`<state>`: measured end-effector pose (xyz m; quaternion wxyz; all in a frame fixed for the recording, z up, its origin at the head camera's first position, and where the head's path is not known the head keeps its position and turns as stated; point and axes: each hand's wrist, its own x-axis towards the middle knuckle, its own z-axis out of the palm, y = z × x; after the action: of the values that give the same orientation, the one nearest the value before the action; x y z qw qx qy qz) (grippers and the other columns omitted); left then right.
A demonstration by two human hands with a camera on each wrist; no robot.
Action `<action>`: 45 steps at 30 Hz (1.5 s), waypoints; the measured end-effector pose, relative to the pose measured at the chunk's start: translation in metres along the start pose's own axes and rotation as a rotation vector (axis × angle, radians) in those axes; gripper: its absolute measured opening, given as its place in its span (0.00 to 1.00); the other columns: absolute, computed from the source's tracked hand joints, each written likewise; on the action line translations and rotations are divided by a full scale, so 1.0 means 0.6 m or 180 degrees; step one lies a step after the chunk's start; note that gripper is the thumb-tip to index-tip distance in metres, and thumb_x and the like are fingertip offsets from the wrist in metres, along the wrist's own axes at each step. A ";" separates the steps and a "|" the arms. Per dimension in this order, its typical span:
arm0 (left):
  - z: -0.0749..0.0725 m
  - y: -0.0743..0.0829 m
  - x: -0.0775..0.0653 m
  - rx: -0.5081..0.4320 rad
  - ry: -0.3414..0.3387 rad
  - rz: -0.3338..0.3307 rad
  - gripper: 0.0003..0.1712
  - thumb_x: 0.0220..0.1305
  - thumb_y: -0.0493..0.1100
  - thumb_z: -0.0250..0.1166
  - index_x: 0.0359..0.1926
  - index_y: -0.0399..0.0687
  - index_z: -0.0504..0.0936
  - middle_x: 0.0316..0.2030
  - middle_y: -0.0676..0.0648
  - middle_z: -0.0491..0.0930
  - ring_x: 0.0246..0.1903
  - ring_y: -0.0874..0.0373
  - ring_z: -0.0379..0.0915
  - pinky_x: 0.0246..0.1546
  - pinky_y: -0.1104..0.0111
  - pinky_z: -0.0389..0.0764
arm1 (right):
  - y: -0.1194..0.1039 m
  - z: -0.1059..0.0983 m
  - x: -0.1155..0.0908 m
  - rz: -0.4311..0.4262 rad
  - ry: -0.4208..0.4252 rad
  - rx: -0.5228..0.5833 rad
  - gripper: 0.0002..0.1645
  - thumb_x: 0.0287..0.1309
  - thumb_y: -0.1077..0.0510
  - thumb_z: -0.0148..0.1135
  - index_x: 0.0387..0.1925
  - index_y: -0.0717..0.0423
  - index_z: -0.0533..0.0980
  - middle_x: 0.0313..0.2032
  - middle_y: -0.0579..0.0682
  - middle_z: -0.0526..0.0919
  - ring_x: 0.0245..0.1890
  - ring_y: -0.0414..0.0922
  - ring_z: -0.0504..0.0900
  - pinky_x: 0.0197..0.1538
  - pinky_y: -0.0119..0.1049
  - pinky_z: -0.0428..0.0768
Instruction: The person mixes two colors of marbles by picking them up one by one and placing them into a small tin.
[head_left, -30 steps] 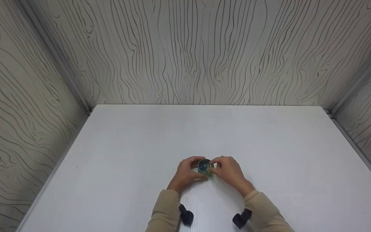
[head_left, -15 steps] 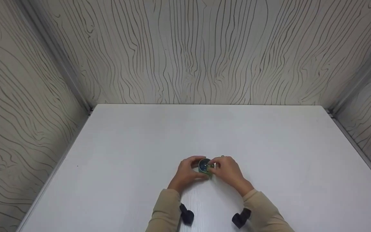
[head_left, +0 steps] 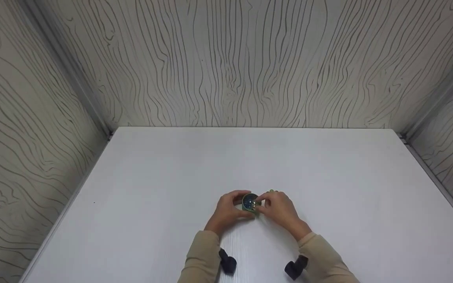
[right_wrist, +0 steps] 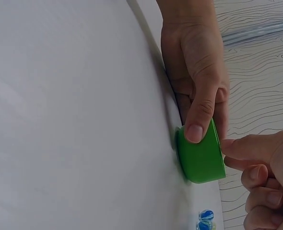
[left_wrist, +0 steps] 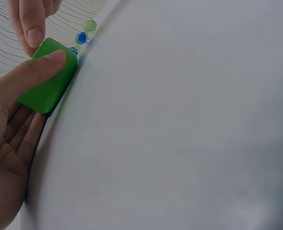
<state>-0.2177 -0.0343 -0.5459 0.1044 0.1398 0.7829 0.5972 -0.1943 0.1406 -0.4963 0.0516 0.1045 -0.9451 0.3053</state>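
Observation:
My left hand grips a small green cup on the white table, thumb on the near side and fingers behind. The cup stands upright, and the head view shows shiny dark blue glass marbles inside it. My right hand reaches over the cup's right rim. Its thumb and index finger pinch a clear, glinting marble at the mouth; both wrist views hide this marble. The right hand's other fingers are curled. Beyond that hand lie loose marbles, including a blue one and a green one.
The white tabletop meets a wood-grain patterned back wall, with similar panels at both sides. A black wrist camera hangs by the left sleeve and another black camera by the right sleeve.
The right fingertips have shifted slightly at the cup's mouth, and the glinting marble sits a little lower and further left. More of the loose marbles shows beyond the right hand. The left hand stays still.

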 end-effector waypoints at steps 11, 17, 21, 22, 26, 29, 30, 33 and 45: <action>0.000 0.001 0.001 0.0046 0.0010 0.0001 0.37 0.43 0.36 0.77 0.58 0.45 0.77 0.55 0.42 0.81 0.58 0.49 0.78 0.61 0.69 0.79 | 0.006 -0.007 -0.002 0.0151 -0.0087 0.0016 0.07 0.47 0.60 0.73 0.32 0.55 0.86 0.18 0.45 0.76 0.21 0.35 0.64 0.23 0.23 0.61; 0.000 -0.003 0.002 0.0059 0.0000 -0.0002 0.37 0.43 0.37 0.78 0.58 0.45 0.77 0.55 0.43 0.81 0.58 0.50 0.78 0.62 0.68 0.79 | 0.007 -0.011 -0.004 0.0181 -0.0124 0.0033 0.07 0.47 0.62 0.72 0.32 0.55 0.86 0.17 0.44 0.74 0.20 0.35 0.64 0.23 0.23 0.60; 0.001 -0.004 0.003 0.0079 0.0010 0.0010 0.37 0.43 0.37 0.78 0.58 0.46 0.77 0.55 0.44 0.81 0.57 0.50 0.78 0.62 0.66 0.79 | 0.010 -0.013 -0.005 0.0184 -0.0135 0.0039 0.07 0.47 0.61 0.72 0.32 0.55 0.86 0.17 0.44 0.75 0.21 0.35 0.64 0.23 0.23 0.61; 0.001 -0.005 0.003 0.0082 0.0010 0.0009 0.37 0.43 0.38 0.78 0.58 0.46 0.77 0.55 0.44 0.81 0.57 0.50 0.78 0.62 0.65 0.78 | 0.011 -0.014 -0.005 0.0188 -0.0131 0.0036 0.07 0.47 0.61 0.72 0.32 0.55 0.86 0.17 0.44 0.75 0.21 0.35 0.64 0.23 0.23 0.61; 0.001 -0.004 0.003 0.0116 0.0006 0.0039 0.36 0.43 0.37 0.77 0.58 0.46 0.77 0.55 0.43 0.81 0.57 0.49 0.78 0.63 0.64 0.78 | 0.015 -0.016 -0.007 0.0228 -0.0106 0.0042 0.07 0.47 0.61 0.72 0.32 0.55 0.85 0.16 0.44 0.74 0.20 0.35 0.64 0.22 0.23 0.61; 0.001 -0.002 0.003 0.0119 0.0010 0.0050 0.36 0.43 0.36 0.77 0.58 0.45 0.77 0.55 0.43 0.81 0.57 0.49 0.78 0.63 0.63 0.78 | 0.018 -0.018 -0.008 0.0257 -0.0109 0.0049 0.07 0.47 0.61 0.72 0.32 0.55 0.85 0.16 0.43 0.73 0.20 0.35 0.64 0.23 0.24 0.61; 0.001 -0.001 0.003 0.0114 0.0013 0.0045 0.37 0.43 0.36 0.77 0.58 0.45 0.77 0.55 0.43 0.81 0.57 0.49 0.78 0.63 0.63 0.78 | 0.020 -0.018 -0.008 0.0268 -0.0115 0.0056 0.07 0.47 0.61 0.72 0.32 0.55 0.85 0.16 0.44 0.73 0.20 0.35 0.64 0.23 0.24 0.61; 0.001 0.001 0.002 0.0075 0.0018 0.0020 0.37 0.42 0.35 0.77 0.58 0.45 0.77 0.55 0.42 0.81 0.58 0.48 0.78 0.64 0.62 0.77 | 0.023 -0.020 -0.009 0.0298 -0.0130 0.0060 0.07 0.48 0.61 0.72 0.33 0.55 0.85 0.16 0.43 0.73 0.20 0.35 0.64 0.23 0.24 0.61; 0.001 0.000 0.003 0.0086 0.0018 0.0011 0.37 0.42 0.35 0.77 0.58 0.44 0.77 0.55 0.42 0.81 0.57 0.48 0.78 0.62 0.65 0.79 | 0.031 -0.025 -0.011 0.0459 -0.0139 0.0038 0.08 0.48 0.61 0.72 0.34 0.55 0.85 0.17 0.43 0.73 0.21 0.36 0.65 0.23 0.24 0.61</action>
<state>-0.2191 -0.0329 -0.5462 0.0992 0.1409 0.7910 0.5871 -0.1917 0.1653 -0.4960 0.0082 0.0432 -0.9492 0.3116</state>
